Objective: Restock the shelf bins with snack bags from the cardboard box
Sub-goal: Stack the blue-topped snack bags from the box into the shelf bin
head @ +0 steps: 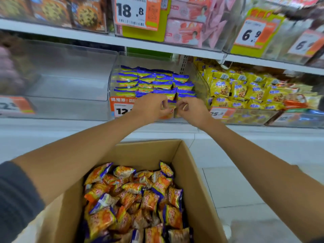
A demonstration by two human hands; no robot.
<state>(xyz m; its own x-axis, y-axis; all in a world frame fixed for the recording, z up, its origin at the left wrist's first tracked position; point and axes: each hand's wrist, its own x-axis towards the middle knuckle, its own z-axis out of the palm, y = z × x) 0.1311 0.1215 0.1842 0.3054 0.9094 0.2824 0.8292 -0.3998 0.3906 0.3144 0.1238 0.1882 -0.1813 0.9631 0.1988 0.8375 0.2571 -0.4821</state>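
A: Snack bags (pixel 154 83), where are they sitting?
B: Stacking in rows in the middle bin (pixel 121 57); left hand (pixel 150 106) and right hand (pixel 190 109) are each pinching one at its front edge
A: Progress?
B: Bin is looking nearly full; box (pixel 191 172) is holding many more
A: Writing?
B: Price tags (pixel 130 12) are showing 12, 18.8, 6.9

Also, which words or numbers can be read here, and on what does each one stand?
"18.8": top tag.
"6.9": upper right tag.
"6": far right tag, rest cut off.
"鸣推荐": middle bin tag, orange strip.
"12": same tag, rest behind left hand.
"25.": right bin tag.
Far left tag and bags: too blurred.
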